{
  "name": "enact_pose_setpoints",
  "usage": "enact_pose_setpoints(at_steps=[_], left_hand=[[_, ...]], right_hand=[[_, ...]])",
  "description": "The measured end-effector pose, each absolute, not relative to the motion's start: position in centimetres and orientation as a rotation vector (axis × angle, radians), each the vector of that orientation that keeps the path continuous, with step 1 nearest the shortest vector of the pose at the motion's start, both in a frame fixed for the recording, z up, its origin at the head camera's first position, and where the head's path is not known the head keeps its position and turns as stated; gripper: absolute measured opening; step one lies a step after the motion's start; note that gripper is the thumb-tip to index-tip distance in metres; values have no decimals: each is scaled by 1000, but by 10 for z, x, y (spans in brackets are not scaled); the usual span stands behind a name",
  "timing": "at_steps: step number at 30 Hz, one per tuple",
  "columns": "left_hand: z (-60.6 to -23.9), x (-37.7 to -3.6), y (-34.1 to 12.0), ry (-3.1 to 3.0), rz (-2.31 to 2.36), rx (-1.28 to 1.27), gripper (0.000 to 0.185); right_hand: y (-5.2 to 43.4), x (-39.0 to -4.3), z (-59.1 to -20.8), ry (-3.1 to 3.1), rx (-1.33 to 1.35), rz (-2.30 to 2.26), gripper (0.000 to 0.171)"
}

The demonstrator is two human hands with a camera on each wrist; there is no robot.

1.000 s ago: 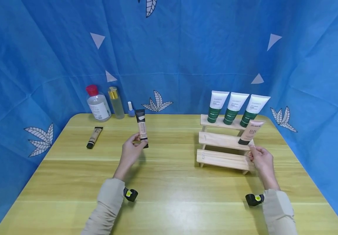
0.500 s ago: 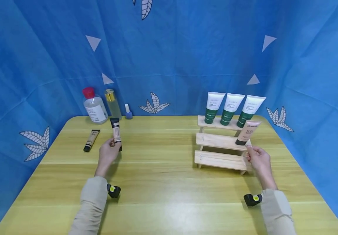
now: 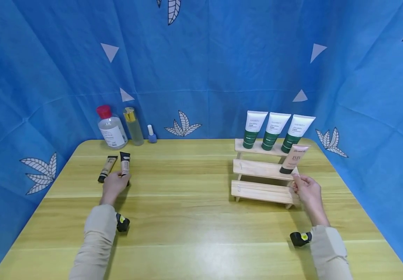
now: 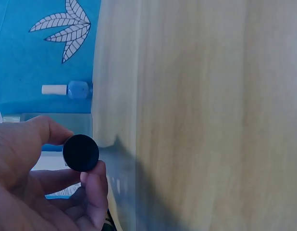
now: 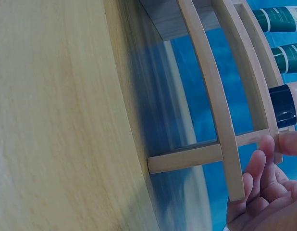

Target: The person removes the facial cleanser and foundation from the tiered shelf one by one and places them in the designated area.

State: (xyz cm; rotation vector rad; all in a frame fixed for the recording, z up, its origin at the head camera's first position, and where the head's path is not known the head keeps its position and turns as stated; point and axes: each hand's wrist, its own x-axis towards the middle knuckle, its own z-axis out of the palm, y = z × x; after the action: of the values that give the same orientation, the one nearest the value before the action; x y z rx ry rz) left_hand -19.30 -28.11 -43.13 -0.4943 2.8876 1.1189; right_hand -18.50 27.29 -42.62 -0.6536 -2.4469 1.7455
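1. Left hand (image 3: 113,184) pinched the beige tube (image 3: 125,165) near its black cap, long axis pointing away.
2. Second tube (image 3: 106,168) lay just left, parallel.
3. Right hand (image 3: 305,189) curled on the wooden rack (image 3: 257,169), far off.

The head view looks forward and down over the tabletop (image 3: 201,217) from above, taking in both hands and the rack (image 3: 262,171) at 2 o'clock. The left wrist view sits close behind the left hand (image 4: 28,183), facing the tabletop's far edge. The right wrist view looks from low and close at the rack (image 5: 211,96), shared with the head view.
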Motion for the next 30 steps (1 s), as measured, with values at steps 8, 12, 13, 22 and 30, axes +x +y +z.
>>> enact_pose_setpoints(at_steps=[8, 12, 13, 22, 30], left_hand=[[-427, -196, -284, 2854, 1056, -460, 40], [-427, -199, -285, 2855, 1039, -416, 42], [-427, -199, -285, 2851, 1037, -405, 43], [-431, -202, -286, 2826, 1048, -332, 33], [-432, -206, -287, 2809, 1045, -297, 38]], right_hand=[[272, -185, -425, -2439, -655, 1745, 57], [270, -186, -425, -2395, -651, 1786, 56], [270, -186, -424, -2392, -651, 1788, 56], [270, -184, -425, -2423, -666, 1766, 58], [270, -185, -424, -2423, -648, 1748, 55]])
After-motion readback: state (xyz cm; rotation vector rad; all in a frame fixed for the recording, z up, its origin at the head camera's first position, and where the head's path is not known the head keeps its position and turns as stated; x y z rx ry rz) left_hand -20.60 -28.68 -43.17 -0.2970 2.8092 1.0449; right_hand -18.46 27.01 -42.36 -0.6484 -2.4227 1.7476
